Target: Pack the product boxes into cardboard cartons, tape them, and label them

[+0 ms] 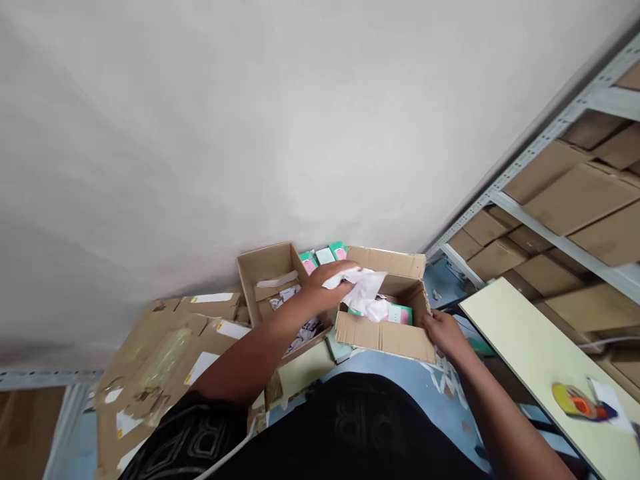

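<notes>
My left hand (pixel 327 283) is closed round a wad of crumpled white paper (pixel 363 288) and holds it over an open cardboard box (pixel 383 333). Inside that box lie small green and pink packets (pixel 400 313). My right hand (pixel 445 332) grips the box's right front corner. A second open cardboard box (pixel 270 267) stands just to the left, with scraps of paper in it.
Flattened cardboard (pixel 165 353) with tape and labels is piled at the left. Metal shelving (pixel 550 227) stacked with cardboard boxes rises at the right. A pale yellow board (pixel 540 353) carries a tape dispenser (pixel 575 402). More green and pink packets (pixel 325 255) sit behind the boxes against the white wall.
</notes>
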### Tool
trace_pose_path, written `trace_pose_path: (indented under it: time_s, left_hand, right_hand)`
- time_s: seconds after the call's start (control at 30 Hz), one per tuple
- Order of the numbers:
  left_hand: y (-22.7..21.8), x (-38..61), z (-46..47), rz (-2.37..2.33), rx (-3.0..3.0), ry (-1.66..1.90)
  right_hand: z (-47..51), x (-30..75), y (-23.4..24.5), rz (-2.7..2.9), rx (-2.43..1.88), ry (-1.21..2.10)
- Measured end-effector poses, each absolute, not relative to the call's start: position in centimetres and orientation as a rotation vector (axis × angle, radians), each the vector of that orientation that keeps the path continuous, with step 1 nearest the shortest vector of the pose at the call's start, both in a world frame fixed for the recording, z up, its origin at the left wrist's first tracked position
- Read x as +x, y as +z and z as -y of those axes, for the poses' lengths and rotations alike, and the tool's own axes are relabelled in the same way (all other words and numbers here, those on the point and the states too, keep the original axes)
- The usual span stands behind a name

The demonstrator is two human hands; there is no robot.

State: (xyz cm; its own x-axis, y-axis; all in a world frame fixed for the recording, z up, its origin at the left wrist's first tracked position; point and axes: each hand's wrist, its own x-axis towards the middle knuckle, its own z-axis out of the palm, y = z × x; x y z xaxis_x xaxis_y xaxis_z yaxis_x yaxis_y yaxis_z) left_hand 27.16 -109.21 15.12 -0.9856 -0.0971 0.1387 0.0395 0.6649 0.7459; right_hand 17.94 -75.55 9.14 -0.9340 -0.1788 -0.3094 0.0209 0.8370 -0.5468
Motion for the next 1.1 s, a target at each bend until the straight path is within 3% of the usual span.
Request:
trace_pose_path:
  time_s: [0.2, 0.47, 0.83, 1.1]
  left_hand:
    - [14.4, 23.5, 103.7, 3.029, -0.626, -1.072]
    - [14.2, 18.4, 92.2, 2.882, -0.76, -0.974]
    - [7.3, 11.7, 69.9, 2.89, -0.739, -1.046]
    - [4.6, 5.7, 63.3, 3.109, -0.945, -1.092]
  right_hand:
    - [71.1, 19.3, 8.8, -2.678, 0.021, -0.903]
    - [58.1, 20.0, 6.0, -2.657, 0.263, -1.114]
    - [34.0, 19.7, 1.1, -2.679, 0.685, -1.001]
    - [27.4, 17.1, -1.7, -2.572, 0.971, -1.05]
